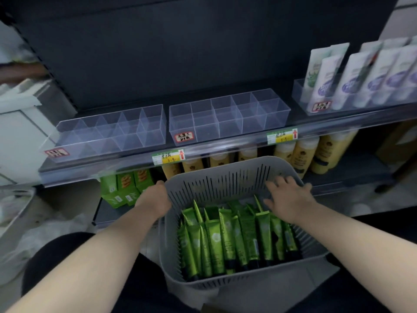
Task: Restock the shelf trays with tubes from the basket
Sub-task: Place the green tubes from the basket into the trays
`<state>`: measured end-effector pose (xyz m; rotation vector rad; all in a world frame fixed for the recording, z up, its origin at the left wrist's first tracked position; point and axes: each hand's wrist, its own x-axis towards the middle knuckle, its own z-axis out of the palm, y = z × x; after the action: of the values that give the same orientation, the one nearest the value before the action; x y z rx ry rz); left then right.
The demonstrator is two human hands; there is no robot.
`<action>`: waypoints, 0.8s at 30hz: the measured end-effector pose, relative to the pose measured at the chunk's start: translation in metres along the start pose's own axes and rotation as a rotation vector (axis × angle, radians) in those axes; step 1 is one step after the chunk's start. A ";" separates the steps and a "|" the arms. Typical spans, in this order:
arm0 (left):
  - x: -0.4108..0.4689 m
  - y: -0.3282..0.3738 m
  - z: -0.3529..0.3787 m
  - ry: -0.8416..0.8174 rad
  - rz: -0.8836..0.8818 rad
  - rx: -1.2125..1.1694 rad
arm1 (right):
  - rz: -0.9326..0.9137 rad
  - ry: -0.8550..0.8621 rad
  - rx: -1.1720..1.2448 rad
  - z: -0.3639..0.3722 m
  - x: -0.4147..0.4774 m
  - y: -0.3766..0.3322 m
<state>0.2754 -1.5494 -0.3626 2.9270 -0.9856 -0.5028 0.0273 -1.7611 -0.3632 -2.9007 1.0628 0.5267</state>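
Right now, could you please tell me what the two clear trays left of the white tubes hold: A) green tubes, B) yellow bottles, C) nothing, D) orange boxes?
C: the left tray and the middle tray show only bare dividers; the green tubes lie in the basket.

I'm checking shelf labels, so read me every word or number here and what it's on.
Left price tag: possibly "3.9", blurred.
Right price tag: unreadable.
Middle tray sticker: handwritten characters, unreadable.
Left tray sticker, right tray sticker: blurred.
Green tubes, yellow bottles: print too small.
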 end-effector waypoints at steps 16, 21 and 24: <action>-0.023 -0.049 -0.016 0.409 0.062 0.089 | -0.315 -0.033 -0.060 -0.002 0.010 -0.105; -0.020 -0.017 0.013 0.224 0.286 -0.083 | -0.342 -0.192 0.116 0.025 0.016 -0.100; -0.017 -0.003 0.038 0.110 0.312 -0.128 | -0.344 -0.291 0.217 0.036 0.015 -0.100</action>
<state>0.2534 -1.5333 -0.3937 2.5906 -1.3085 -0.3713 0.0902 -1.6895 -0.4125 -2.6263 0.5329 0.7321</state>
